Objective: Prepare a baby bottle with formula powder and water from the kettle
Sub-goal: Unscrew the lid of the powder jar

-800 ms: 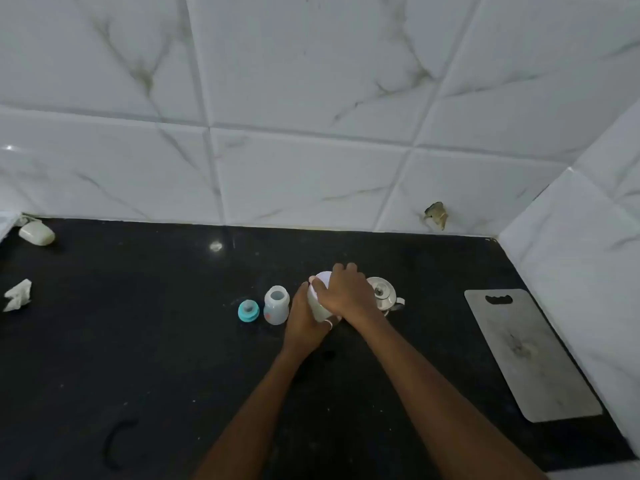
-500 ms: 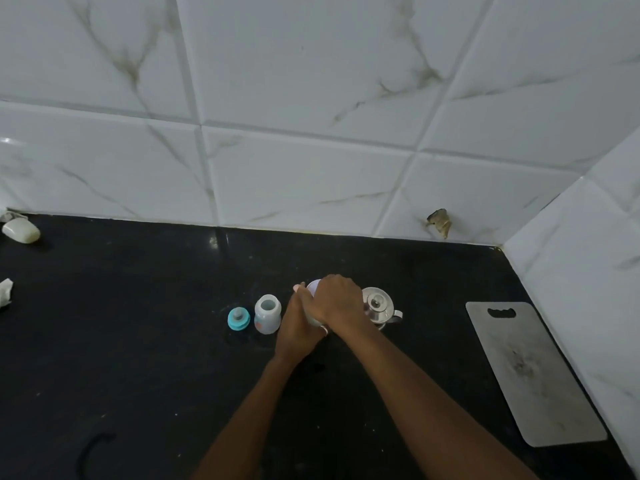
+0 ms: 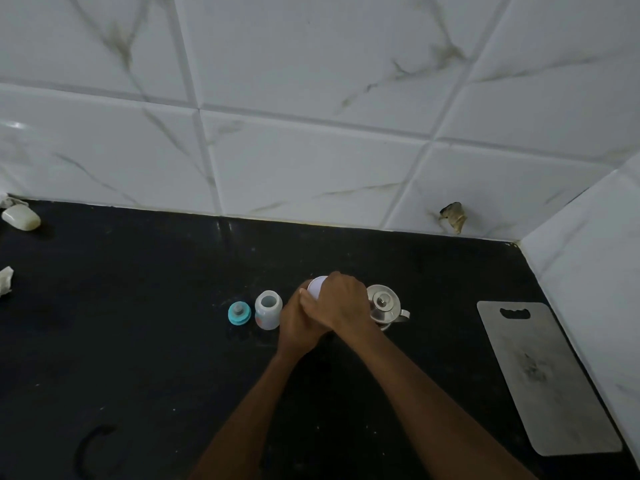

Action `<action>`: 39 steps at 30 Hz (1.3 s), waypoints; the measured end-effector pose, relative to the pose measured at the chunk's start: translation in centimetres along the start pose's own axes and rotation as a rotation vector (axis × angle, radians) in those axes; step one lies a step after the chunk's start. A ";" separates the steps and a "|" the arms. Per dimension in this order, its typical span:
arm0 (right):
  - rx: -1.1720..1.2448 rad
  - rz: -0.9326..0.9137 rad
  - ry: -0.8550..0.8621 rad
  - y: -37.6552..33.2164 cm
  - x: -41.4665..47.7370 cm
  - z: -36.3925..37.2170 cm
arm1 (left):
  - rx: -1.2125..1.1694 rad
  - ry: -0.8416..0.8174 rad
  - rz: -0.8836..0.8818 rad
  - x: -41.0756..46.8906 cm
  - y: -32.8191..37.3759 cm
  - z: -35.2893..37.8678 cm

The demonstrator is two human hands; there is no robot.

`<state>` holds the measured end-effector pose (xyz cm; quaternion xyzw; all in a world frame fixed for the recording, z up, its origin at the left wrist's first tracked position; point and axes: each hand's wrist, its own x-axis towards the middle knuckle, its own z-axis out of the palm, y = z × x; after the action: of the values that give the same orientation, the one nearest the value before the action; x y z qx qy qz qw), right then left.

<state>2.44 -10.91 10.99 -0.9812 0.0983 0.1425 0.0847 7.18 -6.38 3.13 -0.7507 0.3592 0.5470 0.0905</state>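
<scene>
Left hand (image 3: 298, 325) grips the formula tub (image 3: 317, 287), right hand (image 3: 341, 303) clasps its top; a jerk could topple the bottle (image 3: 268, 310) just left.

Metal, plastic, stone.
Right of the right hand (image 3: 341, 303), the kettle (image 3: 382, 304) is shiny metal; the tub (image 3: 317, 285), and the bottle (image 3: 268, 310) and teal cap (image 3: 239, 312) left of the left hand (image 3: 298, 323), smooth plastic; the counter (image 3: 138, 341) dark speckled stone.
</scene>
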 end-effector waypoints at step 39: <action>-0.192 -0.049 -0.013 -0.8 0.6 -0.3 | -1.146 1.332 0.100 -0.8 -0.9 7.8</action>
<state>3.28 -10.27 11.25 -0.9860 0.0594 0.1555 -0.0056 1.73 -1.26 0.61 -0.8270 0.0397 0.0946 -0.5527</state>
